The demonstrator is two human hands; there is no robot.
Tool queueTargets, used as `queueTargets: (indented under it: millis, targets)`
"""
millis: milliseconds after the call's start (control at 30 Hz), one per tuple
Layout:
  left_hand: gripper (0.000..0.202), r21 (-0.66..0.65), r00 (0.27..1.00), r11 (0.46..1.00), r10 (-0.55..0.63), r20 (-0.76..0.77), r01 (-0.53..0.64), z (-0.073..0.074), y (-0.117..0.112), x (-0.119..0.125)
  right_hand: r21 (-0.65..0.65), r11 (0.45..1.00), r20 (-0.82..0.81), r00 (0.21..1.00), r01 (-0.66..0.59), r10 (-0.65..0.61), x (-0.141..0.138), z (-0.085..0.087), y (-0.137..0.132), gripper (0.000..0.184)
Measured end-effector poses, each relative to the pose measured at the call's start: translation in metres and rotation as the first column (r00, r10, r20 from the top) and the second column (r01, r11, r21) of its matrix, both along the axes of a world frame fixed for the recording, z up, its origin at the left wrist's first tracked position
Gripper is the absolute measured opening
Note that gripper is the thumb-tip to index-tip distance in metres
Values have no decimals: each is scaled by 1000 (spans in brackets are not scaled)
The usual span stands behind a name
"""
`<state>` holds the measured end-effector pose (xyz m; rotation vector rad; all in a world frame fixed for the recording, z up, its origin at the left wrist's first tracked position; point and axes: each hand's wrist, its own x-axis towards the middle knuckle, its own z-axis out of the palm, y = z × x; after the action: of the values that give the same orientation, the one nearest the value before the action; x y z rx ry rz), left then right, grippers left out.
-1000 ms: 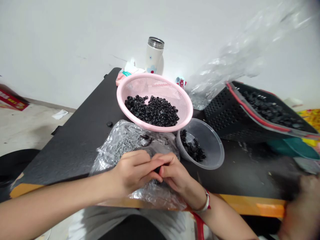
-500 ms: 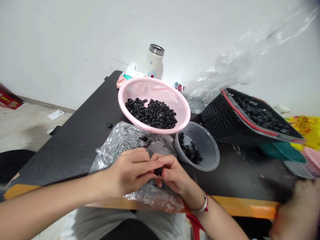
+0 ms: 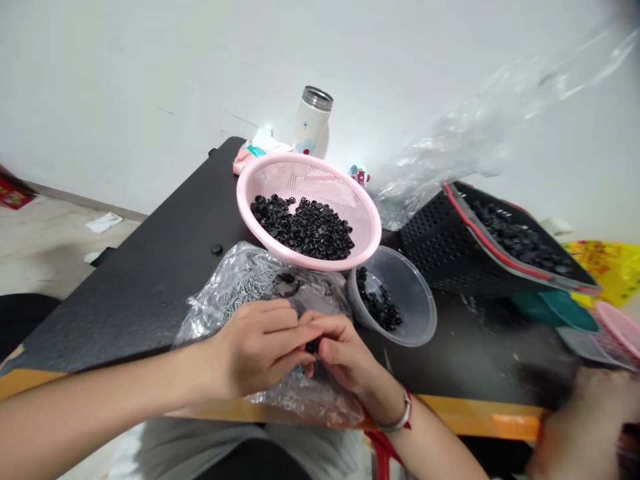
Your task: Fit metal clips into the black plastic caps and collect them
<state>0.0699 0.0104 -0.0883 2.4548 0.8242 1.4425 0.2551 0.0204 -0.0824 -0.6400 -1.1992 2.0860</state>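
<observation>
My left hand [image 3: 263, 343] and my right hand [image 3: 345, 350] meet above a clear plastic bag [image 3: 205, 317]. Their fingertips pinch together around a small black plastic part [image 3: 313, 345], mostly covered by the fingers. On the bag, just beyond my left hand, lies a heap of small silvery metal pins or screws [image 3: 250, 293], with a few black pieces [image 3: 287, 283] beside it. A clear round tub [image 3: 420, 310] holding small black parts [image 3: 377, 303] stands to the right of my right hand. Behind the hands is a pink mesh basket [image 3: 367, 220] with many black round parts [image 3: 310, 227].
A dark crate [image 3: 430, 240] full of black parts stands at the right, near a teal scoop-like container [image 3: 560, 310]. A white bottle [image 3: 313, 123] stands by the wall. A lone black cap [image 3: 217, 249] lies left. Another person's blurred arm [image 3: 585, 420] is at the right edge.
My hands stay pinched on the black part with only slight finger movement. The view has shifted a little. The other person's arm at the right has moved slightly.
</observation>
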Motion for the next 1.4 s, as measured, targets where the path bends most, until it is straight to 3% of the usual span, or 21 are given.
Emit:
queueTargets:
  millis: [67, 133, 167, 200, 267, 300, 333, 433, 500, 600, 700, 800, 867, 933, 1000, 1100, 1167, 1267, 1400]
  targets:
    - [30, 22, 1000, 1000, -22, 5, 22, 3, 3, -4, 93, 995, 41, 999, -21, 17, 4, 3, 2, 32]
    - [43, 19, 999, 1000, -6, 37, 5, 6, 8, -9, 297, 954, 202, 979, -23, -40, 10, 4, 6, 26]
    - [45, 3, 998, 1000, 22, 52, -23, 8, 11, -12, 441, 897, 314, 941, -28, -125, 12, 4, 9, 23]
    - [41, -16, 996, 998, 65, 64, -64, 10, 13, -14, 588, 807, 418, 875, -55, -245, 14, 2, 12, 22]
    - [27, -41, 987, 989, 147, 69, -144, 14, 19, -19, 790, 583, 532, 685, -190, -498, 16, -2, 19, 29]
    - [22, -52, 982, 984, 173, 73, -169, 15, 21, -20, 821, 499, 556, 590, -279, -585, 17, -6, 22, 33]
    - [19, -63, 979, 981, 188, 83, -183, 17, 22, -22, 814, 449, 580, 505, -368, -639, 17, -9, 25, 37]
    - [17, -92, 974, 976, 205, 101, -196, 20, 26, -24, 707, 425, 654, 293, -565, -697, 15, -16, 30, 42]
    - [17, -106, 971, 970, 227, 78, -219, 20, 28, -24, 650, 424, 669, 210, -631, -713, 14, -18, 31, 45]
    - [18, -129, 968, 961, 249, 32, -243, 18, 31, -23, 648, 395, 650, 203, -651, -732, 14, -19, 28, 47]
    - [18, -155, 981, 968, 193, -28, -195, 16, 35, -24, 754, 312, 563, 325, -578, -760, 13, -10, 20, 41]
    - [23, -196, 946, 965, 112, -304, -177, 11, 37, -26, 898, 182, 379, 495, -400, -782, 17, 13, 12, 34]
    - [24, -207, 875, 956, 85, -476, -206, 7, 38, -27, 951, 141, 269, 509, -276, -818, 27, 32, 12, 32]
    - [23, -206, 831, 951, 82, -550, -230, 3, 39, -27, 953, 184, 277, 449, -241, -850, 43, 48, 21, 29]
    - [21, -210, 815, 948, 77, -574, -238, 0, 40, -28, 906, 263, 388, 398, -333, -831, 63, 57, 37, 26]
    - [19, -223, 798, 946, 57, -600, -236, -1, 40, -28, 718, 468, 659, 288, -515, -694, 90, 55, 64, 31]
    - [17, -235, 793, 946, 36, -608, -223, 0, 40, -28, 586, 552, 785, 248, -593, -567, 102, 48, 79, 40]
    - [14, -253, 791, 946, 4, -611, -200, 0, 38, -27, 520, 567, 845, 290, -639, -449, 107, 38, 91, 42]
    - [14, -267, 792, 946, -20, -611, -182, -1, 35, -25, 529, 572, 842, 308, -627, -442, 99, 33, 96, 39]
